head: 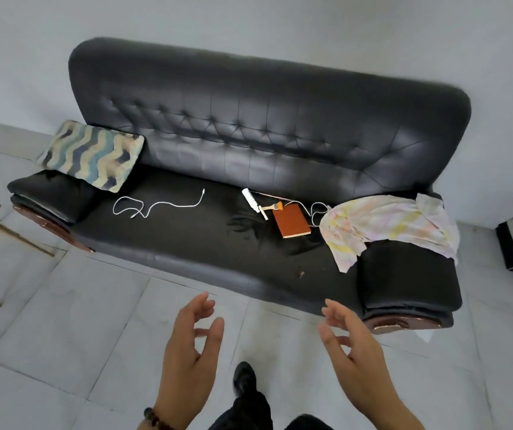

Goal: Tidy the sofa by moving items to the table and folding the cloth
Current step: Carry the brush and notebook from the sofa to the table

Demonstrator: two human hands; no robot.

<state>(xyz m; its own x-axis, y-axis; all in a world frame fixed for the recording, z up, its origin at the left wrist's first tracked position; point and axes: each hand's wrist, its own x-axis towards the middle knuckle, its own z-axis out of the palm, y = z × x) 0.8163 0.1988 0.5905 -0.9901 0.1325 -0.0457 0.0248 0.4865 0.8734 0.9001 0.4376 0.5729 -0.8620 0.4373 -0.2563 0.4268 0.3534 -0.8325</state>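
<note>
While both hands, left (191,346) and right (353,349), are held open and empty before the sofa (249,144), the cloth (391,226) draped on its right armrest could snag the cable (317,209) tucked under it.

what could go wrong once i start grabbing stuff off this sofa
The second cable runs behind the notebook and under the edge of the cloth; lifting either could drag it and snag the white stick and small brush nearby. The cloth hangs over the armrest, so a one-sided pull may slide it to the floor. Both hands are empty, well short of the seat.
</note>
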